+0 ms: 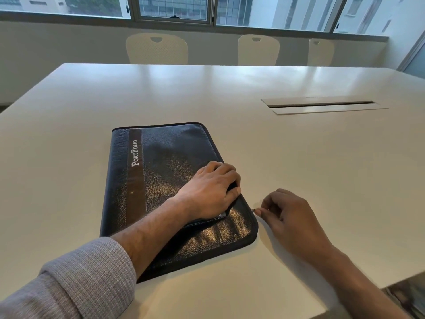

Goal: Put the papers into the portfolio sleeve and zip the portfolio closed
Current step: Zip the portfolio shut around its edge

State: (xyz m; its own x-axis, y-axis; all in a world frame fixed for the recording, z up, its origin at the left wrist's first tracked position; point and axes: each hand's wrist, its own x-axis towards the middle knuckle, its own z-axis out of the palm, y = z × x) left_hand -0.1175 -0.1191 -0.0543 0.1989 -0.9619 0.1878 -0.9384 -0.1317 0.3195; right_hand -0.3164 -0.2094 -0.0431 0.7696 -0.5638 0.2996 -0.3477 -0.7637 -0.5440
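A black leather portfolio (pixel 161 171) with a brown band and the word "PortFolio" lies folded shut on the white table (pixel 230 93). My left hand (pixel 211 187) presses flat on its cover near the right edge, fingers curled over that edge. My right hand (pixel 282 212) is just right of the portfolio's near right corner, with thumb and forefinger pinched on the small metal zipper pull (pixel 254 210). No papers are visible; the inside of the portfolio is hidden.
A cable slot with a flap (pixel 322 104) is set into the table at the right. Three pale chairs (pixel 157 49) stand behind the far edge, under windows. The table's near edge runs close to my right forearm.
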